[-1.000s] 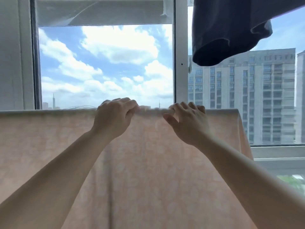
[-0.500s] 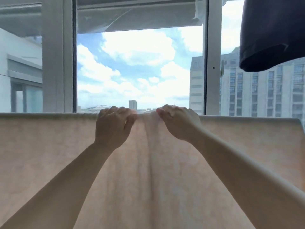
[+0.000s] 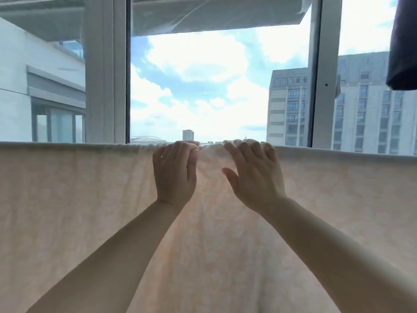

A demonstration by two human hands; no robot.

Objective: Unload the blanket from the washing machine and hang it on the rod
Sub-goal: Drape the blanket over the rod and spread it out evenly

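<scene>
Hanging across the whole width of the view, the pale peach blanket [image 3: 90,199] drapes over a horizontal line at window height (the rod itself is hidden under the fold). Both hands are up at its top edge, close together near the middle. The left hand [image 3: 174,172] has its fingers curled over the edge, its grip pinching the bunched fabric there. The right hand [image 3: 255,172] lies flat against the cloth, fingers straight and slightly spread, thumb out to the side, fingertips at the fold. A dark garment [image 3: 404,41] hangs at the upper right, before the window frame [image 3: 105,68]
</scene>
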